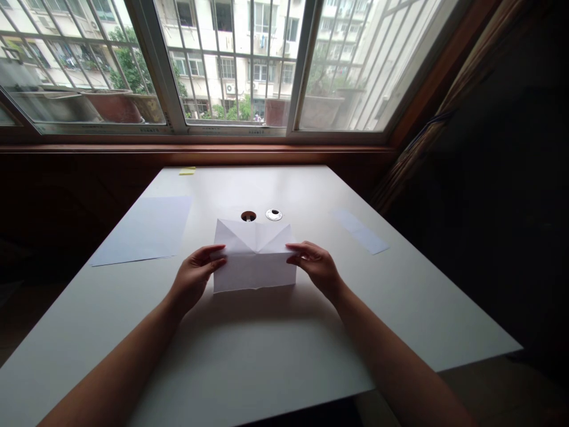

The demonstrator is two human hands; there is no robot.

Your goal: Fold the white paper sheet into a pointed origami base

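Note:
A creased sheet of white paper (254, 270) is held up over the middle of the white table. Diagonal creases run across its upper part and meet near the centre, where a horizontal crease crosses it. My left hand (195, 273) pinches its left edge between thumb and fingers. At the right edge, my right hand (317, 267) grips it the same way. The paper's lower edge casts a soft shadow on the tabletop.
On the white table (267, 356), flat paper sheets (146, 228) lie at left and a narrow paper strip (361, 231) at right. Yellow sticky notes (187, 171) sit at the far edge. Behind the paper are a round hole (248, 216) and a round cover (274, 214). A barred window stands beyond.

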